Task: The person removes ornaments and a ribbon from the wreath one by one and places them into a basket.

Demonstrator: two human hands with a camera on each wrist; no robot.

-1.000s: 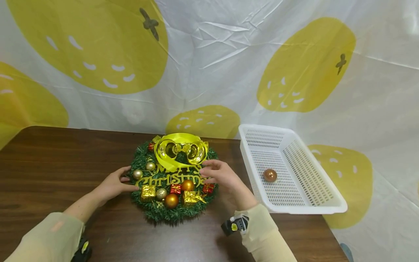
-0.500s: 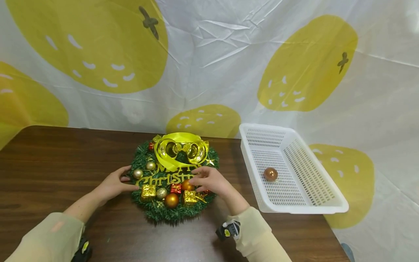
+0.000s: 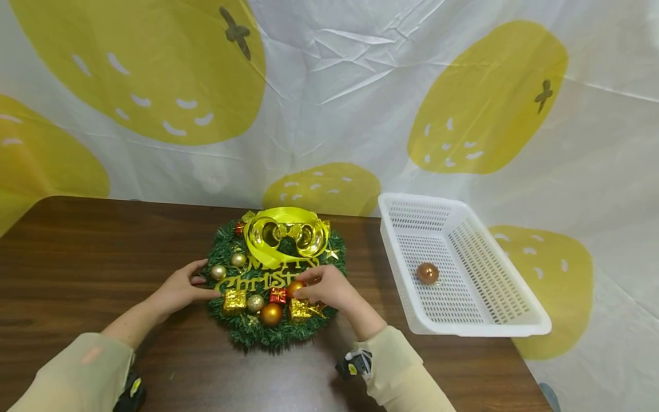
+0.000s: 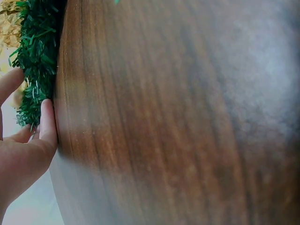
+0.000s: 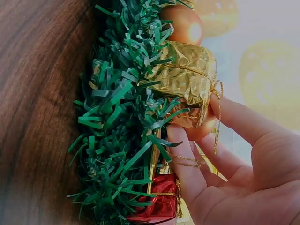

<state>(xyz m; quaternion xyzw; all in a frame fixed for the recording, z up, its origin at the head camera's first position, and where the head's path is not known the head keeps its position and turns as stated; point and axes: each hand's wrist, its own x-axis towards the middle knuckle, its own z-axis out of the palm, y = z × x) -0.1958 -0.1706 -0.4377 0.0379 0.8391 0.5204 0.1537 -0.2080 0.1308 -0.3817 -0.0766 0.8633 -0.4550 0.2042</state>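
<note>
A green Christmas wreath (image 3: 270,339) lies on the table, with gold "Merry Christmas" lettering (image 3: 268,280) across its middle. My left hand (image 3: 181,290) holds the wreath's left edge, thumb on top and fingers along the side by the table, as the left wrist view shows. With my right hand (image 3: 330,290) I pinch an orange bauble (image 3: 294,288) on the wreath's lower right. In the right wrist view a gold foil gift box (image 5: 185,70) partly hides that bauble, and a red gift box (image 5: 161,201) sits close to the fingers.
Yellow ribbon (image 3: 282,214) and gold bells (image 3: 311,240) crown the wreath's far side. Another orange bauble (image 3: 271,314) sits at its front. A white plastic basket (image 3: 479,330) on the right holds one copper bauble (image 3: 427,273). Behind the table (image 3: 103,240) hangs a fruit-print curtain (image 3: 329,114).
My right hand has moved left and slightly nearer, from the wreath's right side to the orange bauble, and its fingers have closed round it. The left hand stays at the left edge.
</note>
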